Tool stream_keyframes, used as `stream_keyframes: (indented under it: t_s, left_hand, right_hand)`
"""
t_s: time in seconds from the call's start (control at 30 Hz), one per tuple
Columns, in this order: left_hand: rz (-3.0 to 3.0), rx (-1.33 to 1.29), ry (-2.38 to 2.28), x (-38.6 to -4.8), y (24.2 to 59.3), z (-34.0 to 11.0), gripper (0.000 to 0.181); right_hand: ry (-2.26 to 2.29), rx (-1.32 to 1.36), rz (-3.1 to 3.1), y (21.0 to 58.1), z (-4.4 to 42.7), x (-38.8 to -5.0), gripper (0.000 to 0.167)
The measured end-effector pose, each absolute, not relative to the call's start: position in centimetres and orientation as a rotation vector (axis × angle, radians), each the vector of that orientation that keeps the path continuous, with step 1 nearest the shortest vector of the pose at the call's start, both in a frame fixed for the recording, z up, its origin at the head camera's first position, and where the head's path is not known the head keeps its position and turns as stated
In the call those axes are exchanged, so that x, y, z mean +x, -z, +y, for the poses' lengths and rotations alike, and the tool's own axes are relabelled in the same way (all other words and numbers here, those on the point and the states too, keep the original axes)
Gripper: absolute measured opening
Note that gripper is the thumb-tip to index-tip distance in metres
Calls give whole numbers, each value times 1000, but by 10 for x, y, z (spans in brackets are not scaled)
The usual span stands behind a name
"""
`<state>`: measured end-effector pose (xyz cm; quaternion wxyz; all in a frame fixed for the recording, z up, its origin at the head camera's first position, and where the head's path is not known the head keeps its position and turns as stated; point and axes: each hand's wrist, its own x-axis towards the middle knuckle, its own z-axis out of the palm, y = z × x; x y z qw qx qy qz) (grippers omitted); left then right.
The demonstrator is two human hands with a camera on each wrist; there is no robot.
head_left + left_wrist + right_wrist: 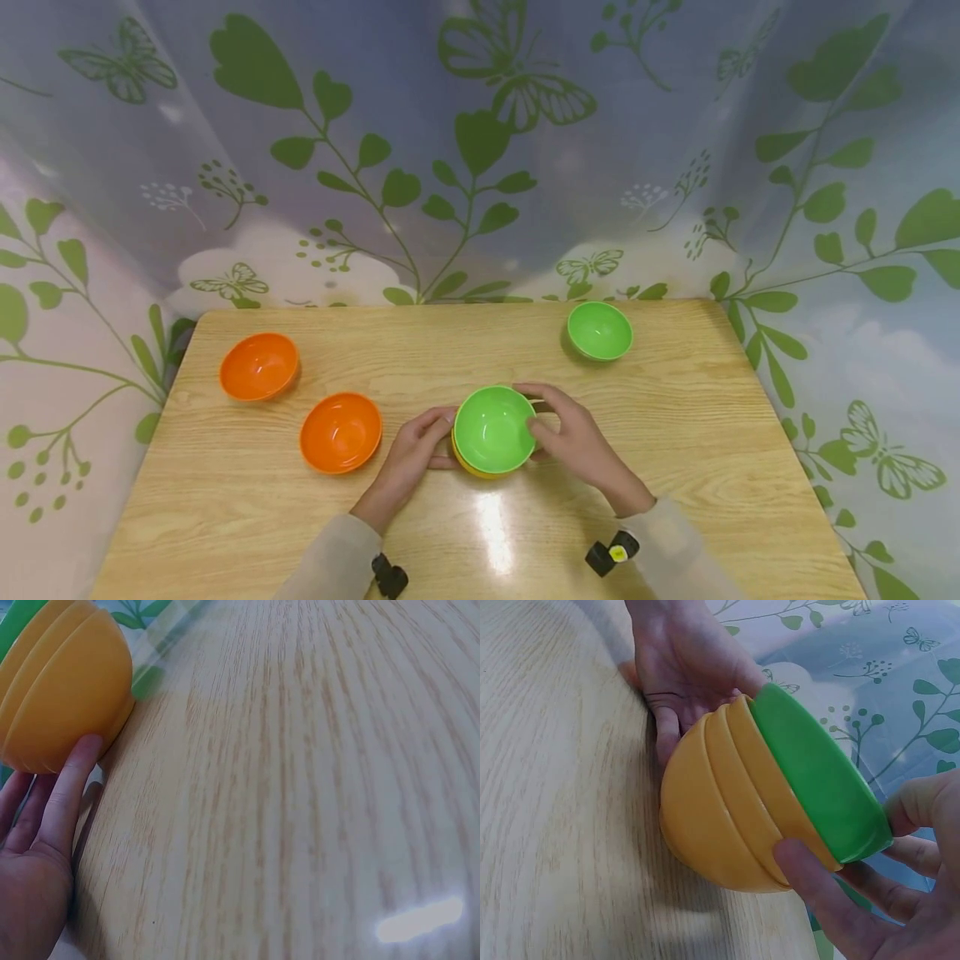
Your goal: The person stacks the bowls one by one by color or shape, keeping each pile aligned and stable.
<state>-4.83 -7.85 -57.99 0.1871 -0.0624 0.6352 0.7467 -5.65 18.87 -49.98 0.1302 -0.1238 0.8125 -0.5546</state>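
Observation:
A green bowl (495, 429) sits in the top of a stack of yellow bowls (712, 802) on the table. With thumb at the inner rim and fingers outside, my right hand (570, 433) pinches the green bowl's right edge; one finger touches the yellow bowls in the right wrist view. My left hand (411, 450) is at the stack's left side. Its fingers (64, 795) are fairly straight and touch the lower yellow side, while its thumb lies near the rim. From above, the green bowl hides most of the yellow ones.
Two orange bowls, a far one (259, 367) and a nearer one (341, 433), stand on the left of the wooden table (225, 517). Another green bowl (600, 332) stands at the back right. A patterned curtain (405, 150) hangs behind the table's far edge.

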Motion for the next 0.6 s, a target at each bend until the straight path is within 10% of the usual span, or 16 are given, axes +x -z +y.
stream_keyframes:
  t_s: [0.6]
  left_hand:
    - [1776, -187, -2113, -48, 581, -78, 46]
  right_hand:
    - [1572, -364, 2398, 509, 189, -54, 53]
